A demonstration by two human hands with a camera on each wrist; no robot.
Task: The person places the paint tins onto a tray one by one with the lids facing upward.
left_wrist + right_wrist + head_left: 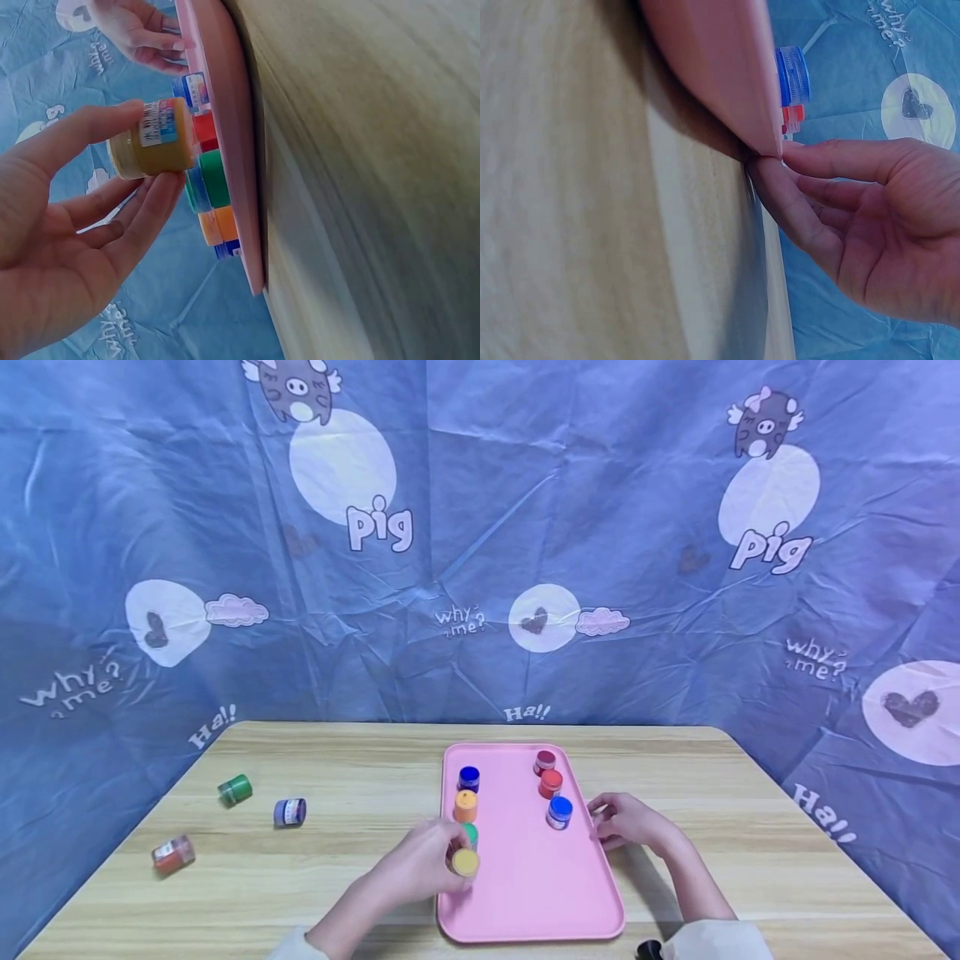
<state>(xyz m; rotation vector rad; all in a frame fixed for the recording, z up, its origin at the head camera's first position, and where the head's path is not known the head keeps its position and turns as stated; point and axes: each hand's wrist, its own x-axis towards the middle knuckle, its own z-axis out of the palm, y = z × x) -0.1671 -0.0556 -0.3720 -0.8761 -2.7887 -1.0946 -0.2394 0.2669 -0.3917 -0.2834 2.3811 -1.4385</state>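
My left hand (420, 862) pinches a mustard-yellow paint jar (465, 863) between thumb and fingers, over the left side of a pink tray (536, 889). In the left wrist view the jar's label (158, 122) shows beside the thumb. Behind it on the tray, a green jar (471, 833), an orange jar (466, 808) and a dark blue jar (469, 779) form a line. Along the tray's right side stand a blue jar (559, 812), a red jar (551, 784) and a dark red jar (545, 763). My right hand (633, 821) pinches the tray's right rim (769, 139), thumb above and finger below.
On the wooden table (360, 768) to the left lie a green jar (236, 789), a purple jar (290, 812) and an orange-red jar (173, 855). A small black object (649, 950) is by the right sleeve. A blue printed cloth (480, 543) hangs behind the table.
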